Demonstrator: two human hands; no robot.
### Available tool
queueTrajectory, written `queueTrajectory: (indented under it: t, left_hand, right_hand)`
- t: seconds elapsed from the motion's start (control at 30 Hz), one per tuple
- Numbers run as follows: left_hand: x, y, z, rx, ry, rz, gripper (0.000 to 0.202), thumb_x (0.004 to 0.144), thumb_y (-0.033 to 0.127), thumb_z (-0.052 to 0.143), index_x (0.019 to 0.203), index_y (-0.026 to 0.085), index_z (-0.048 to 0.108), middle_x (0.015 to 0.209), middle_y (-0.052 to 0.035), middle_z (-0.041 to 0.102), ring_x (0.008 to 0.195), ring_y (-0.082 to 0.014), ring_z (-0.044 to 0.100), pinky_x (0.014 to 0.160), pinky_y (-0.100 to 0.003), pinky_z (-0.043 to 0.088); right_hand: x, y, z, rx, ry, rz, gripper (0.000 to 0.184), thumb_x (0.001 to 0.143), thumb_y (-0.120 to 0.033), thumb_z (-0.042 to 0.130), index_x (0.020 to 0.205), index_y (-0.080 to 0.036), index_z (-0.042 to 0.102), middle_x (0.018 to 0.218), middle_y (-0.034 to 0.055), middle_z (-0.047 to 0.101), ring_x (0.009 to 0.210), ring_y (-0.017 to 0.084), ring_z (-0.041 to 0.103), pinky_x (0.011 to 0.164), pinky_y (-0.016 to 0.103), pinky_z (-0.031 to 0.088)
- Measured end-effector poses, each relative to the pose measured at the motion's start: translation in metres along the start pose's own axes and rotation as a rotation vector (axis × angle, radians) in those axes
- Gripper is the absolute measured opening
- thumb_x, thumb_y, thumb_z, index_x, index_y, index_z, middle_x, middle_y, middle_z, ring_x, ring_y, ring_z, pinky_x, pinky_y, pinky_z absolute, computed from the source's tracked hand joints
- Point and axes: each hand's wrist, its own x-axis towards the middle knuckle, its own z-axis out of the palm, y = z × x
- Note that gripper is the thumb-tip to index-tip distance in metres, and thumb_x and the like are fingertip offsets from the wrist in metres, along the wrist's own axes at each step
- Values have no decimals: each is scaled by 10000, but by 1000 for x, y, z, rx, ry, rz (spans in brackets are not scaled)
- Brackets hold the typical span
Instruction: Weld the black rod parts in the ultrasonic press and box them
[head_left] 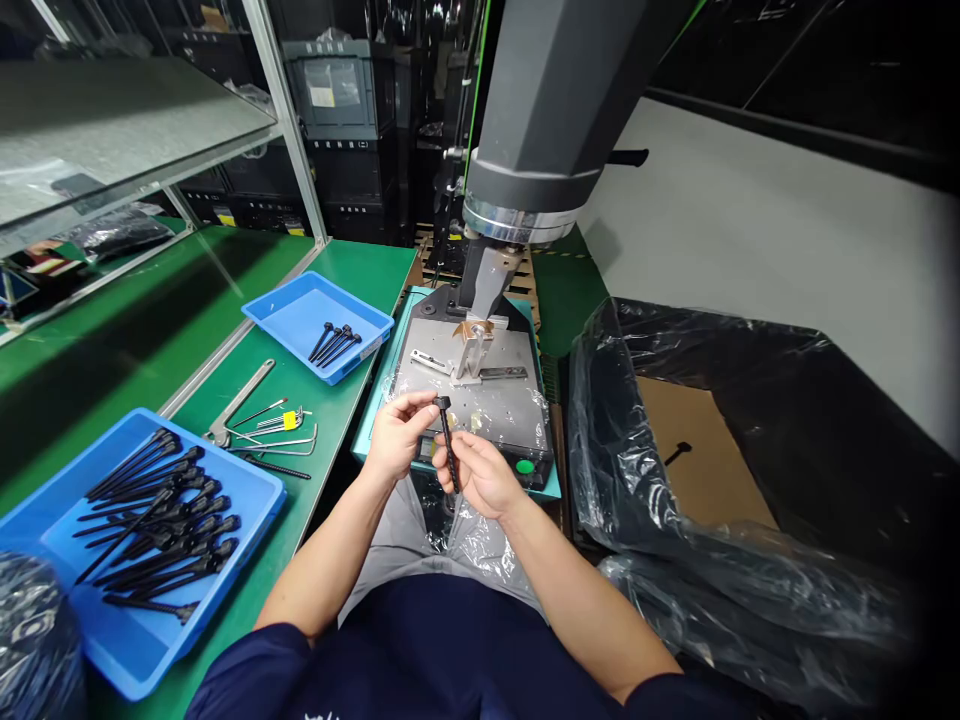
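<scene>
Both my hands hold one thin black plastic pin (pixel 447 440) upright in front of me. My left hand (pixel 397 432) pinches its blocky top end between thumb and fingers. My right hand (pixel 480 475) is closed around its lower shaft. Just behind the hands stands a press machine with a metal base plate (pixel 480 385), a brass fixture (pixel 472 335) and a grey head (pixel 540 150) above it. A green button (pixel 525 466) sits on the machine's front edge by my right hand.
A near blue tray (pixel 247 510) at the left holds several black pins. A far blue tray (pixel 300 310) holds a few more. Hex keys and a wrench (pixel 247 395) lie on the green bench. A cardboard box lined with black plastic (pixel 705 450) holds one pin at the right.
</scene>
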Motion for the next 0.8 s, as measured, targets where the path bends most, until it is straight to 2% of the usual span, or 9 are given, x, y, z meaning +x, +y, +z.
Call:
queueTrajectory:
  t: [0.3, 0.47, 0.8]
  left_hand:
    - [0, -6, -1, -111, -44, -137, 362, 636, 341, 837, 926, 142, 748, 808, -48, 719, 698, -126, 635, 723, -281, 508]
    - [-1, -7, -1, -127, -53, -145, 337, 653, 327, 828, 914, 134, 741, 794, -49, 715, 699, -123, 639, 717, -271, 509]
    - [-1, -10, -3, -107, -86, -139, 362, 668, 352, 825, 958, 152, 741, 897, -61, 722, 706, -113, 624, 696, -258, 511]
  right_hand:
    - [-3, 7, 4, -48, 50, -73, 339, 789, -449, 783, 913, -178, 621, 720, -11, 650, 535, 102, 584, 463, 204, 475]
    - [-3, 10, 2, -71, 85, -90, 342, 785, -456, 782, 905, -179, 622, 722, -12, 651, 542, 100, 587, 472, 203, 483]
    - [-2, 11, 2, -101, 115, -115, 330, 781, -450, 784, 883, -181, 621, 721, -9, 649, 549, 107, 592, 467, 209, 491]
